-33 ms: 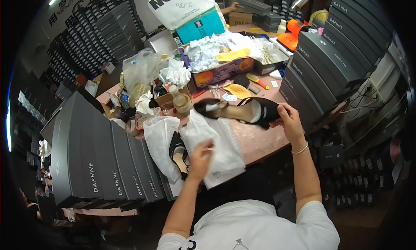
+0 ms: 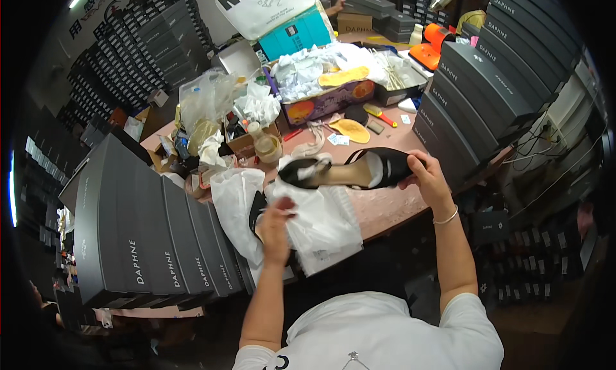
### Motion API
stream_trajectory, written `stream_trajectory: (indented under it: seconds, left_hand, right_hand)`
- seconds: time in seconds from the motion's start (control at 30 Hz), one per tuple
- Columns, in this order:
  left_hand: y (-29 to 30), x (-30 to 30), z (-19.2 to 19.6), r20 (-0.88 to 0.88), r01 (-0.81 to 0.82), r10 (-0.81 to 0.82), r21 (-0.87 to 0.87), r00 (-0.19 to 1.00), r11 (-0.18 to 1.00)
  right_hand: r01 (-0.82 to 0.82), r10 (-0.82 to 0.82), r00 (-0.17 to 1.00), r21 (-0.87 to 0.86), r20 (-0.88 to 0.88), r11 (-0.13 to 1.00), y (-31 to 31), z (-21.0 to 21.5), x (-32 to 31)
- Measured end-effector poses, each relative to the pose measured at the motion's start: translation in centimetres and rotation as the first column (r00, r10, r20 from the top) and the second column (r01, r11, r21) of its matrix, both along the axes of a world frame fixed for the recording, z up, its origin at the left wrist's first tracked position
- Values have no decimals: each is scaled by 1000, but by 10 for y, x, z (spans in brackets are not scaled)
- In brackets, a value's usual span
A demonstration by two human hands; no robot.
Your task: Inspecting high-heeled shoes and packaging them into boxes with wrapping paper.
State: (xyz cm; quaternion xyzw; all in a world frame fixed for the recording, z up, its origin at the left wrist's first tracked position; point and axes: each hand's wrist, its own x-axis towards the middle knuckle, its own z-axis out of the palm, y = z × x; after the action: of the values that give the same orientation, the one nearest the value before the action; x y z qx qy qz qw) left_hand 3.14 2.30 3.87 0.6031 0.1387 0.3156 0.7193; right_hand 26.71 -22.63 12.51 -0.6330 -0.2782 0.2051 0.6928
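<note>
My right hand (image 2: 428, 180) grips the back end of a black strappy shoe (image 2: 346, 171) with a tan insole, holding it level above the pink table (image 2: 391, 206). White paper is stuffed in the shoe's toe. My left hand (image 2: 276, 232) is closed on a white plastic bag (image 2: 324, 225) that lies crumpled on the table's near edge, just under the shoe. A second black shoe (image 2: 256, 215) peeks out from beneath the bag, to the left of my left hand.
Dark grey shoe boxes stand in a row at the left (image 2: 147, 235) and are stacked at the right (image 2: 475, 87). Behind the shoe lie a yellow insole (image 2: 350, 130), a tape roll (image 2: 268, 148) and an open box of white paper (image 2: 327, 87).
</note>
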Motion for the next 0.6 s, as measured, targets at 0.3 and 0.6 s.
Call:
stream_trajectory:
  seconds: [0.3, 0.6]
  left_hand:
    - [-38, -49, -7, 173, 431, -526, -799, 833, 420]
    - [-70, -60, -3, -165, -100, -54, -794, 985, 600]
  right_hand:
    - [-158, 177, 951, -95, 254, 983, 114, -33, -83]
    - [-99, 362, 301, -348, 882, 932, 122, -62, -165]
